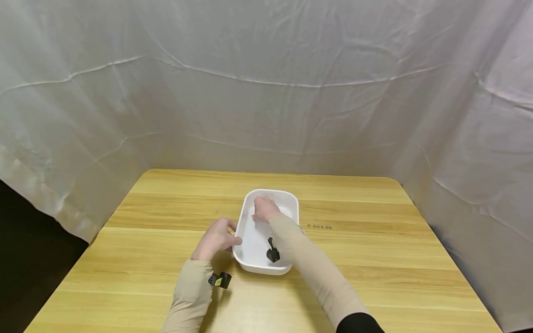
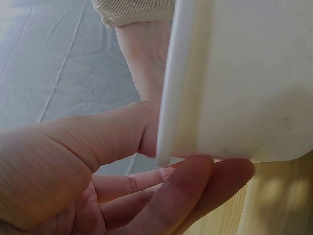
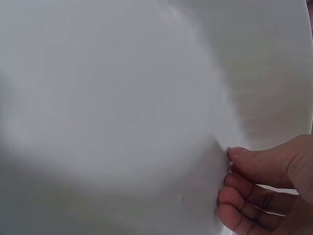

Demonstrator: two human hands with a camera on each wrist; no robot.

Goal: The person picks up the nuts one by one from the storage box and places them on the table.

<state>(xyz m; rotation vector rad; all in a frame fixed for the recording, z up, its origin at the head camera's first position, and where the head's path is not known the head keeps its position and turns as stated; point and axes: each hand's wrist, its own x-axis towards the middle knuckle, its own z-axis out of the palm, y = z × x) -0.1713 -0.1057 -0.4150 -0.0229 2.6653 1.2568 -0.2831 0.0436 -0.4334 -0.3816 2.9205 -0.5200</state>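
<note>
A white rectangular plastic tub [image 1: 254, 245] stands on the wooden table. My left hand [image 1: 218, 238] grips its left side, with the thumb [image 2: 117, 129] over the rim and the fingers [image 2: 183, 191] against the outer wall below. Inside the tub, toward its far end, is my right hand [image 1: 265, 209]. Its thumb [image 3: 264, 164] and curled fingertips [image 3: 234, 196] come close together low against the tub's inner surface. Whether a small thing sits between those fingertips I cannot tell.
To the right of the tub, several tiny metal pieces [image 1: 319, 226] lie in a row on the table [image 1: 374, 259]. Grey cloth curtains [image 1: 270, 115] hang behind and at both sides. A small black camera [image 1: 225, 280] is on the left wrist, another [image 1: 272, 254] on the right.
</note>
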